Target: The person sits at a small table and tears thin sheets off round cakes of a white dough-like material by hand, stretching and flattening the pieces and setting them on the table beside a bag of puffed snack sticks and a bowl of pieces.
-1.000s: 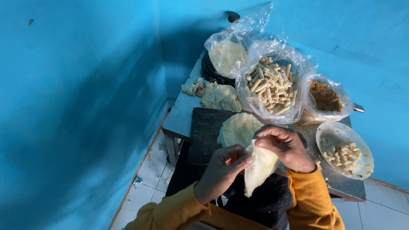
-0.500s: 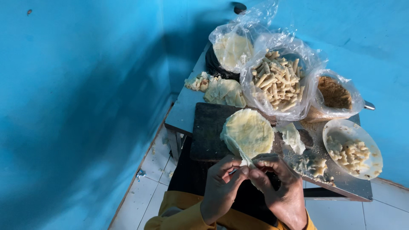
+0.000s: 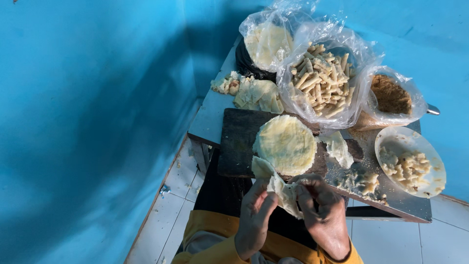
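Wrapper sheet pinched between both hands

Wrapper sheet [image 3: 279, 189], pale and thin, hangs just below the board's [image 3: 239, 142] near edge. Looks limp, light, likely tears easily; best held by its edges. Left hand [image 3: 254, 215] and right hand [image 3: 322, 215] both palm-inward, fingertips closed on the sheet. Round stack [image 3: 287, 144] lies on the board beside them.

Soft, even daylight fills the scene, tinted blue by the painted walls [image 3: 88, 122]. A broad, soft-edged shadow darkens the corner and the left wall. The clear plastic bags [image 3: 322, 83] catch bright glare. Wide-lens distortion bends the edges; the hands at the bottom look slightly soft.
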The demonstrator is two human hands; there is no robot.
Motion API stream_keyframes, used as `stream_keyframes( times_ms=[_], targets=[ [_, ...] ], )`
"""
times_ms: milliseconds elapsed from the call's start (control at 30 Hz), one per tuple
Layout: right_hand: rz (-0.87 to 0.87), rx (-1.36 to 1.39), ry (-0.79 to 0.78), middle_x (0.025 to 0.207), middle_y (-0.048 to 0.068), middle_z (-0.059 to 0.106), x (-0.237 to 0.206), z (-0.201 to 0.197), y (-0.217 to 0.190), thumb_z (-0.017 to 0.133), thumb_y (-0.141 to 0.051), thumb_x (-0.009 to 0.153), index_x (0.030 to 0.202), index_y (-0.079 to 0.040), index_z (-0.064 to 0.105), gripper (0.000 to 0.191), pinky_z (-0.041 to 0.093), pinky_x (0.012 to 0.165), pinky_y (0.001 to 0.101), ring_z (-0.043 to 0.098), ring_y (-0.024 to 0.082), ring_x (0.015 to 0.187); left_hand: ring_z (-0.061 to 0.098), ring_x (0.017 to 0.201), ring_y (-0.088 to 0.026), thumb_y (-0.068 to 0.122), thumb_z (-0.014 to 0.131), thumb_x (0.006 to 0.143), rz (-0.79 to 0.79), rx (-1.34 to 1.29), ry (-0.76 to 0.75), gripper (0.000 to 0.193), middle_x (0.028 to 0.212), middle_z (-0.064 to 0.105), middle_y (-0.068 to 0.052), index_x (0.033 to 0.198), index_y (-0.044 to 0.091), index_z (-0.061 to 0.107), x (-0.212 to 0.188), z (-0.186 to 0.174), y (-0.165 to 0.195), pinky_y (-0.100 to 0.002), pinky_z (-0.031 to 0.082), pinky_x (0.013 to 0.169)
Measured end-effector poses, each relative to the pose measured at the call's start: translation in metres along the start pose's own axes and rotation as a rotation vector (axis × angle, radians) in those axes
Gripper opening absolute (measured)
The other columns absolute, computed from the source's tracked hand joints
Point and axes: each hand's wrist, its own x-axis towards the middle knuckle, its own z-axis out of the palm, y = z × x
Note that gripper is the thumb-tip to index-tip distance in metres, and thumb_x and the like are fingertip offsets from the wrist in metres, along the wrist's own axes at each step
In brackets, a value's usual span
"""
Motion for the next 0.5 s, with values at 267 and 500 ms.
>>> stream_keyframes(
  times_ms=[267,500],
  targets=[
    [-0.173,0.144,-0.074,0.101,0.007,0.071,-0.011,0.005,0.042,0.058,-0.001,0.098,0.109,-0.002,0.063,0.011,0.056,0.071,0.0238,0.067,0.008,0.086,0.055,0.090,-0.011,0.014,0.060,0.106,-0.059,-0.013,0.038,0.012,0.094,0.058,-0.003,0.104,0.002,0.058,-0.005,0.000,-0.013,-0.030,0.047,0.086],
    [0.191,0.389,-0.237,0.085,0.009,0.074,-0.024,-0.001,0.060,0.070,-0.004,0.090,0.106,0.001,0.067,0.017,0.050,0.057,0.0243,0.063,0.009,0.068,0.060,0.098,-0.011,0.006,0.060,0.102,-0.001,0.036,-0.042,0.007,0.101,0.062,-0.003,0.106,0.001,0.060,-0.013,-0.006,-0.022,-0.028,0.049,0.092]
  ],
)
